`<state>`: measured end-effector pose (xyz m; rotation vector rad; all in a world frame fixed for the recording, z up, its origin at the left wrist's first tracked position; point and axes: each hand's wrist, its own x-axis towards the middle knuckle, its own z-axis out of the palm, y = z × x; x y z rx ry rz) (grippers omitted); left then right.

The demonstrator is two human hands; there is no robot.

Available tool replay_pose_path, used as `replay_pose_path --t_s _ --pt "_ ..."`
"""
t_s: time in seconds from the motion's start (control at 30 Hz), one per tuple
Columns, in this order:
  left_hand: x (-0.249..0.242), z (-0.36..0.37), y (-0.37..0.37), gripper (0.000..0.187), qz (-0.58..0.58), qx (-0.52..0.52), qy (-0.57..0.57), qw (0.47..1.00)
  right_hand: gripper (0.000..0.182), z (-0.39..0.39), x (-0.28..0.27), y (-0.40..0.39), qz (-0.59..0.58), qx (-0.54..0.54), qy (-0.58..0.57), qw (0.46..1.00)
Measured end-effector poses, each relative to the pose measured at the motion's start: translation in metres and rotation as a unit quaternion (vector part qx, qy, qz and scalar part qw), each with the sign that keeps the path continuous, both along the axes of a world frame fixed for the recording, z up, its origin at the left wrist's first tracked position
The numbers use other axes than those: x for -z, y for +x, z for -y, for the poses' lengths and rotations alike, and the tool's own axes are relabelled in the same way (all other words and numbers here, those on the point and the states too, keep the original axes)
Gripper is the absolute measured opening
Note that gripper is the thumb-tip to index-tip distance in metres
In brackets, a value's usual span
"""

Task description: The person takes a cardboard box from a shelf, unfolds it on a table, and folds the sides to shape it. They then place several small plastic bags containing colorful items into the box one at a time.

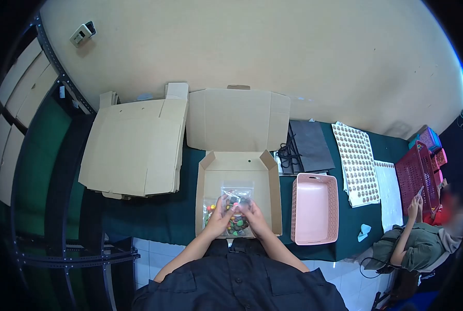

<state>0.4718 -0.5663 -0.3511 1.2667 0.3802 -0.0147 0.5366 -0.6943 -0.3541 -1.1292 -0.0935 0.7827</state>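
A clear zip bag (237, 187) of colourful round pieces, green, brown, yellow and orange, is held between my two hands. My left hand (220, 217) grips its left side, and my right hand (254, 215) has its right side, with both thumbs on the front near the middle. Under it lies an open cardboard box (265, 179), its lid (236, 119) raised against the wall. Inside the box, left of my left hand, another clear bag (209, 206) with bright pieces shows in part.
Stacked flat cardboard boxes (130, 147) stand on the left. To the right are a pink basket (315, 207), black paper bags (311, 147), sticker sheets (358, 163) and blue scraps (364, 232). A person (420, 246) sits at far right beside a maroon basket (415, 168). Metal shelving (65, 254) borders the left.
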Motion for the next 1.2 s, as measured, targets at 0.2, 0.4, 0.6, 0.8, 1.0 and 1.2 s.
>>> replay_pose_path --t_s 0.2,0.4,0.6,0.8,1.0,1.2 --pt "0.004 -0.005 -0.004 0.046 0.015 0.007 -0.001 1.000 0.034 0.001 0.007 0.001 0.034 -0.037 0.022 0.998" --pt "-0.005 -0.005 -0.005 0.055 0.015 0.040 -0.026 0.999 0.030 0.006 0.009 0.001 -0.019 -0.025 0.015 0.999" --pt "-0.014 0.005 -0.007 0.077 0.090 0.121 -0.017 0.988 0.021 0.005 0.018 0.007 0.014 0.057 -0.009 0.998" --pt "0.002 -0.001 -0.006 0.073 0.103 0.128 0.095 0.982 0.014 0.017 -0.002 0.020 0.077 0.103 -0.036 0.991" --pt "0.001 -0.011 0.002 0.017 0.125 -0.027 0.060 0.990 0.021 0.020 -0.007 0.017 0.241 -0.042 -0.083 0.966" --pt "-0.032 -0.020 0.000 0.011 0.031 0.014 0.056 0.998 0.029 0.033 -0.020 0.028 0.167 -0.147 -0.045 0.974"
